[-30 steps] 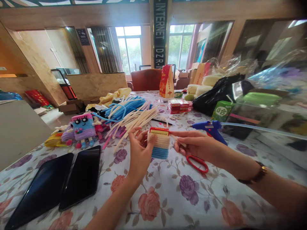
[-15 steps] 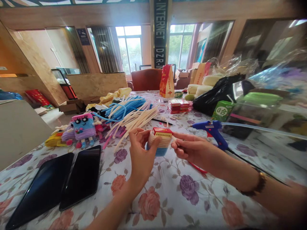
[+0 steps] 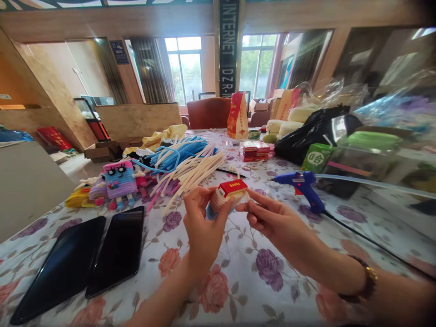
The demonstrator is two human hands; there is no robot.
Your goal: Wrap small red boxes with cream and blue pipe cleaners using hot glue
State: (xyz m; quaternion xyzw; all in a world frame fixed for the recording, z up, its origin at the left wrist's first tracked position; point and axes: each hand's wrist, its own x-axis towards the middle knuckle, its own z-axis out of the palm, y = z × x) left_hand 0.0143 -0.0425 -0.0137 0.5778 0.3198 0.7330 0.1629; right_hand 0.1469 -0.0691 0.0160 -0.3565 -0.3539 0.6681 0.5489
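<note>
My left hand (image 3: 205, 220) grips a small red-topped box (image 3: 233, 186) between thumb and fingers. Rows of fuzzy pipe cleaner wrap the box's sides, blue at the bottom and cream above, with the red top uncovered. At the box's right corner, my right hand (image 3: 269, 213) pinches the cream pipe cleaner (image 3: 245, 198); its tip is mostly hidden by the fingers. Beyond my right hand, a blue glue gun (image 3: 303, 186) with a clear glue stick lies on the flowered tablecloth (image 3: 218, 290).
Two black tablets (image 3: 117, 252) lie at left, near a pink, blue and purple plush-like figure (image 3: 119, 184). Loose blue pipe cleaners (image 3: 180, 152) and cream pipe cleaners (image 3: 197, 175) are heaped behind my hands. Stacked small boxes (image 3: 254, 151) and a black plastic bag (image 3: 306, 136) sit farther back.
The box has tilted, so more of its red top and less of its wrapped side faces me. My right hand has shifted slightly left and down, still pinching at the corner.
</note>
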